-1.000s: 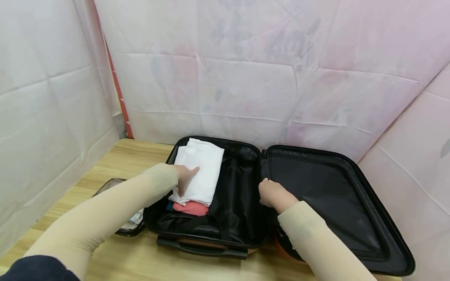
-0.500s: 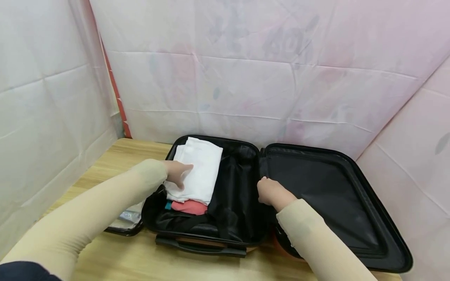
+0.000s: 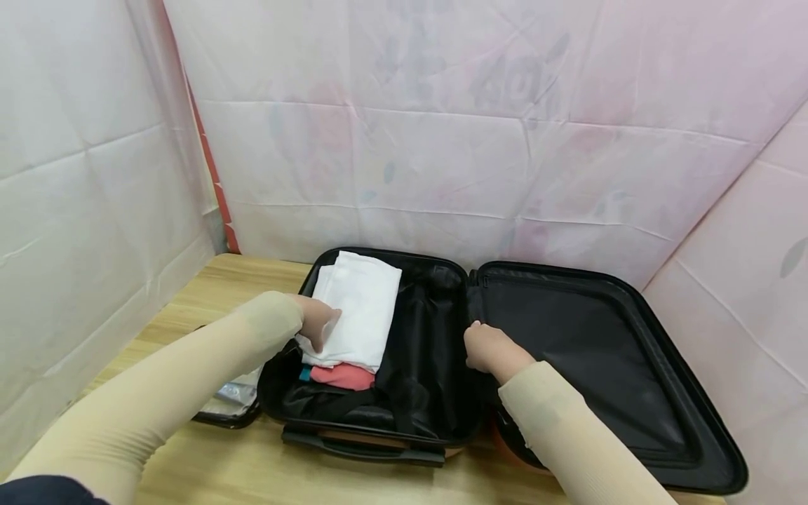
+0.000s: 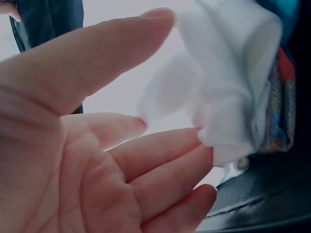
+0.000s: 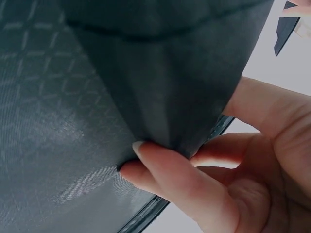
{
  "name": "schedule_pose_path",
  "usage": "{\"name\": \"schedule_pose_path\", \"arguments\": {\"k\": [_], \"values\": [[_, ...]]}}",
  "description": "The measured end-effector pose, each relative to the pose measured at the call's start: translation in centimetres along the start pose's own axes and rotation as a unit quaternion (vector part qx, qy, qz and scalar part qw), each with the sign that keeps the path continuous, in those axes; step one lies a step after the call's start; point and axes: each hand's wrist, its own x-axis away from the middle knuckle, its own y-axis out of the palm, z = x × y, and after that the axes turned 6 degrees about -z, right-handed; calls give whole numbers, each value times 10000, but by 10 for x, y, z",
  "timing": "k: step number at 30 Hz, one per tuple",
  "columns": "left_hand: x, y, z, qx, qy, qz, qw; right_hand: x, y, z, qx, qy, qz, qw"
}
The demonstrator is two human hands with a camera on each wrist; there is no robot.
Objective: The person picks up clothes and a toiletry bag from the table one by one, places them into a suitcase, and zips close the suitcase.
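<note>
- Since a second ago, the left hand has slid leftward, from farther in over the white folded cloth to nearer its left edge; the right hand has stayed in its place by the hinge, and the cloth shows hardly any change.
- The white folded cloth, a flat rectangular stack, lies in the left half of the open black suitcase with shiny dark lining, on top of a coral-red folded fabric with a small teal piece beside it.
- Its long axis runs away from the person — the far end leaning a little to the right, the near short edge facing the suitcase's black handle.
- The left hand's grip is wide: thumb held well apart from the fingers, some fingertips touching the cloth's loose, rounded fold. A multicoloured woven fabric shows under that fold.
- The right hand pinches a dark fabric flap, its fingers drawn in narrowly at the flap's lower end.
- A black-rimmed tray stands just left of the suitcase on the wood-grain table, partly hidden by the left sleeve.
</note>
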Motion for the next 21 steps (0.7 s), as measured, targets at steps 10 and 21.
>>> {"name": "schedule_pose_path", "arguments": {"k": [10,21], "values": [[8,4,7,155,-50,-315,9994,-2,2,3,-75,-31,-15,10000],[6,7,6,479,-17,-239,9986,-2,3,4,-35,-27,-5,10000]]}}
